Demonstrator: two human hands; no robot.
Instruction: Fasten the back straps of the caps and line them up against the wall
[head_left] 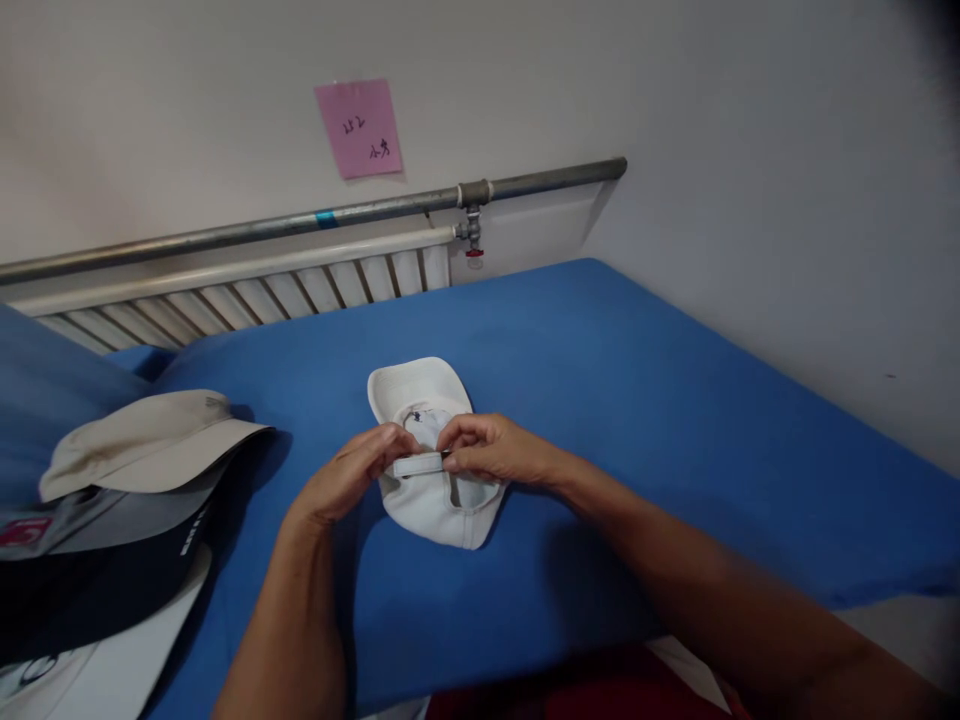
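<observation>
A white baseball cap (pixel 433 515) lies on the blue-covered table in front of me, its brim pointing away and its inside partly showing. The adjustable strap (pixel 418 465) at its back runs between my hands. My left hand (pixel 360 465) has its fingers closed on the strap's left part, thumb side hidden. From the right, my right hand (pixel 487 450) pinches the strap's other end near the buckle, which the fingertips mostly cover. Below the strap the back opening of the cap is visible.
On the left a stack of caps (pixel 142 445) in beige, grey, dark navy and white sits on the blue cloth (pixel 600 350). Behind the table are a white radiator (pixel 300 290), a metal pipe (pixel 397 208) with a red-handled valve (pixel 474 252), and a pink note (pixel 358 128) on the wall.
</observation>
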